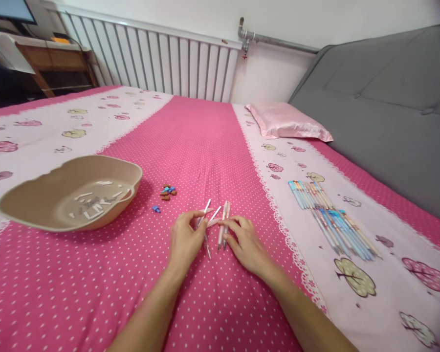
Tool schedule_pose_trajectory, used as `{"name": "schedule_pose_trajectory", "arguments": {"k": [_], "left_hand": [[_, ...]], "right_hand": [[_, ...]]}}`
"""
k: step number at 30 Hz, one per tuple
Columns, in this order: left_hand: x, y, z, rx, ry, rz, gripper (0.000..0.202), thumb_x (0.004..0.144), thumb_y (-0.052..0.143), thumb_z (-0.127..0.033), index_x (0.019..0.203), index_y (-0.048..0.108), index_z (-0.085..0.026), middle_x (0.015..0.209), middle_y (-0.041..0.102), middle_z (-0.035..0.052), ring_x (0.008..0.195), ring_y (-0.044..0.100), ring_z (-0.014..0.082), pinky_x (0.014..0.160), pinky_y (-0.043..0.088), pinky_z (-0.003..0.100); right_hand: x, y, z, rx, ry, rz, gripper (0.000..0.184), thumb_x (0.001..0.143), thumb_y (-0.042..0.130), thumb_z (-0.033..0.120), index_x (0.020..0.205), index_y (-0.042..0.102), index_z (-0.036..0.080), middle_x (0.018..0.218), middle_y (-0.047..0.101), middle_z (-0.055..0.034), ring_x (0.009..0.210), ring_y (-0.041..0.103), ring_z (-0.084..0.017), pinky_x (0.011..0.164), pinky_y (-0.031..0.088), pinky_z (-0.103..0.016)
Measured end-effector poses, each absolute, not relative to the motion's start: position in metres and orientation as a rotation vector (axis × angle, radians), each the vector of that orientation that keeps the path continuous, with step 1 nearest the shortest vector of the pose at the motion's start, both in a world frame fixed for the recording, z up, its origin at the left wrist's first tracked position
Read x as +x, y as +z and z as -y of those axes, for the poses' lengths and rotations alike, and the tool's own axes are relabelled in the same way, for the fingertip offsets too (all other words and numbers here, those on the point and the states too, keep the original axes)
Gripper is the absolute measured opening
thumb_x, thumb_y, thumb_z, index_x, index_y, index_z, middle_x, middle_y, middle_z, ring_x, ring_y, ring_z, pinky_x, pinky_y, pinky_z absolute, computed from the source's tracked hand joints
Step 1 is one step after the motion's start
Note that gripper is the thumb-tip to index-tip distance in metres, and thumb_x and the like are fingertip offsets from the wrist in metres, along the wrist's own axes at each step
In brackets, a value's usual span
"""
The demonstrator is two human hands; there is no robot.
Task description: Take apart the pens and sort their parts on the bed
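"What's the grip like?"

"The left hand pinches a slim white stick between thumb and fingers. The right hand curls against the pale pens on the bedspread; whether it grips one, I can't tell."

"What's hidden?"

"The stick's lower end, behind the left fingers."

"And the basin?"

"It holds scattered white strips, some blurred."

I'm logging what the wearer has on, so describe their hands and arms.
The left hand and right hand are ungloved, and no ring can be made out. The forearms show no sleeve, watch, bracelet or clear marking; their upper ends lie out of frame.
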State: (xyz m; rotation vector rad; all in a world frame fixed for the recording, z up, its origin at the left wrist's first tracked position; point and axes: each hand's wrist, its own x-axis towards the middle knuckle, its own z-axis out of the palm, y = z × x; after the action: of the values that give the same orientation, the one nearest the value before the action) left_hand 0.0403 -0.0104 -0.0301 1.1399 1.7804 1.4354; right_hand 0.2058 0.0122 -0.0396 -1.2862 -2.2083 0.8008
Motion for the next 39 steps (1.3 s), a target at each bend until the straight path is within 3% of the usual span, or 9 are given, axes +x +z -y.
{"name": "schedule_pose_trajectory", "arguments": {"k": [5,10,16,23,27,31,36,39], "left_hand": [[0.044,-0.026,0.013,1.143,1.479,-1.761,0.014,0.061,0.068,-0.026,0.073,0.070,-0.019,0.060,0.061,0.0039,0.051,0.049,0.0153,0.049,0.032,0.023],[0.046,-0.025,0.013,1.236,1.464,-1.794,0.012,0.064,0.066,-0.026,0.073,0.070,-0.020,0.063,0.062,0.0046,0.053,0.050,0.0151,0.050,0.034,0.023],[0.048,-0.025,0.013,1.302,1.447,-1.782,0.010,0.066,0.063,-0.024,0.073,0.070,-0.020,0.073,0.066,0.0064,0.058,0.052,0.0156,0.055,0.037,0.025],[0.049,-0.022,0.014,1.224,1.481,-1.711,0.007,0.064,0.065,-0.023,0.068,0.070,-0.020,0.072,0.066,0.0072,0.059,0.052,0.0168,0.054,0.036,0.025],[0.048,-0.022,0.014,1.210,1.506,-1.690,0.006,0.062,0.066,-0.021,0.067,0.070,-0.020,0.071,0.065,0.0069,0.060,0.053,0.0173,0.054,0.037,0.025],[0.048,-0.024,0.014,1.196,1.521,-1.670,0.006,0.063,0.067,-0.023,0.067,0.070,-0.019,0.071,0.066,0.0067,0.058,0.053,0.0156,0.053,0.038,0.024],[0.055,-0.019,0.017,1.231,1.458,-1.497,0.021,0.068,0.066,-0.029,0.084,0.070,-0.016,0.081,0.068,0.0092,0.065,0.059,0.0165,0.061,0.044,0.027],[0.061,-0.014,0.020,1.151,1.351,-1.295,0.033,0.067,0.068,-0.031,0.094,0.067,-0.013,0.075,0.069,0.0100,0.064,0.061,0.0181,0.059,0.046,0.027]], "right_hand": [[0.206,-0.037,-0.011,-1.328,0.769,2.229,0.029,0.086,0.044,0.026,0.113,0.056,0.025,0.092,0.054,-0.0063,0.087,0.052,-0.021,0.078,0.042,-0.035],[0.208,-0.037,-0.012,-1.392,0.822,2.217,0.041,0.085,0.044,0.029,0.126,0.042,0.024,0.088,0.055,-0.0055,0.076,0.053,-0.019,0.066,0.041,-0.032],[0.207,-0.037,-0.012,-1.402,0.860,2.163,0.027,0.081,0.044,0.025,0.108,0.045,0.020,0.079,0.055,-0.0019,0.065,0.052,-0.016,0.056,0.037,-0.026],[0.210,-0.037,-0.013,-1.419,0.823,2.227,0.027,0.079,0.040,0.017,0.104,0.048,0.022,0.069,0.054,0.0010,0.059,0.050,-0.015,0.052,0.032,-0.024],[0.210,-0.038,-0.014,-1.421,0.763,2.226,0.018,0.087,0.034,0.028,0.090,0.051,0.021,0.070,0.057,-0.0009,0.060,0.053,-0.016,0.054,0.033,-0.025],[0.210,-0.038,-0.017,-1.459,0.790,2.079,0.015,0.084,0.045,0.036,0.078,0.046,0.022,0.058,0.052,0.0026,0.050,0.049,-0.015,0.048,0.031,-0.025],[0.204,-0.026,-0.011,-1.120,1.093,1.804,0.015,0.083,0.047,0.033,0.077,0.038,0.023,0.062,0.050,0.0043,0.054,0.053,-0.013,0.052,0.038,-0.024],[0.200,-0.020,-0.004,-0.963,1.159,1.897,0.014,0.081,0.050,0.026,0.072,0.040,0.022,0.063,0.049,0.0043,0.056,0.050,-0.011,0.054,0.037,-0.024]]}}
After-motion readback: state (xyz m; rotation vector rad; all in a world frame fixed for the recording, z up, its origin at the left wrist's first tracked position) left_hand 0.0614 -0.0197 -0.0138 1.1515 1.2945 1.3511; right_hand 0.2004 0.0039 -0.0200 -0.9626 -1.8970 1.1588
